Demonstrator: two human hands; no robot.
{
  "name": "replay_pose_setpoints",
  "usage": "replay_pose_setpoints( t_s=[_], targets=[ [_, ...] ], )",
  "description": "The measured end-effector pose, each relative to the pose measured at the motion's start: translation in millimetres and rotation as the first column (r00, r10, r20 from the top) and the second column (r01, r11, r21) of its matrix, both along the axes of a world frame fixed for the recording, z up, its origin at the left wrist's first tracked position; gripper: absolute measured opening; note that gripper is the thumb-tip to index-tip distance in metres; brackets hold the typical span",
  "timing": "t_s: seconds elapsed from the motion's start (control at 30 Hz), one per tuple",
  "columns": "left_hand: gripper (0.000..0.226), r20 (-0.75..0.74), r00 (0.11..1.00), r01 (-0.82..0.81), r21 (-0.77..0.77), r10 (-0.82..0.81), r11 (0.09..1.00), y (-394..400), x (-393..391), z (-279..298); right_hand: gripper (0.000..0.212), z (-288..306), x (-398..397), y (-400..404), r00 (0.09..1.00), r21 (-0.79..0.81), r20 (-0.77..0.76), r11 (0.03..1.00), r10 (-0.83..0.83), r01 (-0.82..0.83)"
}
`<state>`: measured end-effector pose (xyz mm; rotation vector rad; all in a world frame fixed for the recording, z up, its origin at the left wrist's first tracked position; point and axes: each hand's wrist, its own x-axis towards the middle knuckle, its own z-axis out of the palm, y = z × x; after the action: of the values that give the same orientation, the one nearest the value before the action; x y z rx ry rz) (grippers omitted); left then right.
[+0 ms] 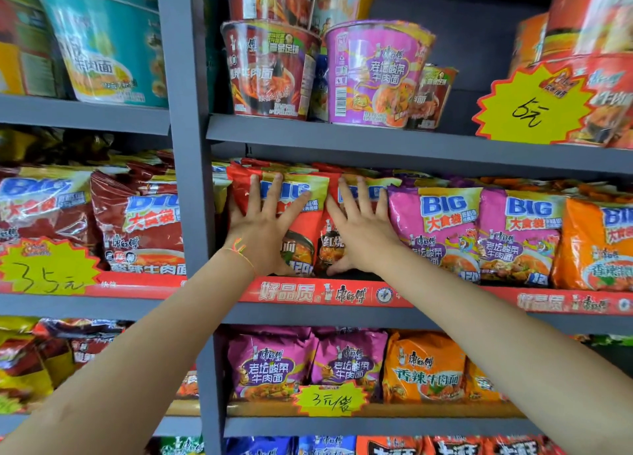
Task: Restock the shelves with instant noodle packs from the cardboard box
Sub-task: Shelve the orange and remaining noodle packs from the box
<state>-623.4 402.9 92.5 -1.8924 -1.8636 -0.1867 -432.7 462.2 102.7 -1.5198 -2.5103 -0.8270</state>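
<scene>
I am pressing my left hand [262, 228] and right hand [358, 230], both flat with spread fingers, against upright red noodle packs [301, 221] directly ahead on the shelf [342, 295].

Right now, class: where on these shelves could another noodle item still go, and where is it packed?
Free: the dark gap on the top shelf between the purple cup and the yellow price star. Crowded: the middle shelf, where both hands, left and right, press flat on red packs tight against the pink packs.
</scene>
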Motion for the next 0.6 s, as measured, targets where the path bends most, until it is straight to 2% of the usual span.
replay_pose_setpoints(
  t_s=[0.1, 0.33, 0.43, 0.53, 0.6],
  targets=[
    [0.139, -0.042, 0.999, -0.027, -0.03, 0.025, 0.999, 0, 1, 4, 0.141, 2, 0, -3, 0.999, -0.026, -0.004, 0.999, -0.035, 0.035],
    [0.146, 0.032, 0.999, 0.022, 0.014, -0.023, 1.0, 2, 0, -2, 0.138, -11, -13, 0, 0.997, 0.011, -0.054, 0.998, -0.064, 0.065],
    [0.142, 0.037, 0.999, 0.028, 0.009, -0.029, 1.0, 0, -2, -2, 0.138, -6, -6, -2, 0.997, -0.011, -0.078, 1.0, -0.013, 0.012],
    [0.135, 0.062, 0.997, 0.036, 0.042, -0.038, 0.998, -3, 0, 0, 0.14, 0, 8, -11, 0.995, 0.03, -0.068, 0.997, 0.073, -0.071],
    [0.131, 0.025, 0.999, 0.039, 0.088, -0.041, 0.995, -3, 6, 0, 0.137, 0, 17, -18, 0.992, 0.064, -0.063, 0.993, 0.107, -0.103]
  ],
)
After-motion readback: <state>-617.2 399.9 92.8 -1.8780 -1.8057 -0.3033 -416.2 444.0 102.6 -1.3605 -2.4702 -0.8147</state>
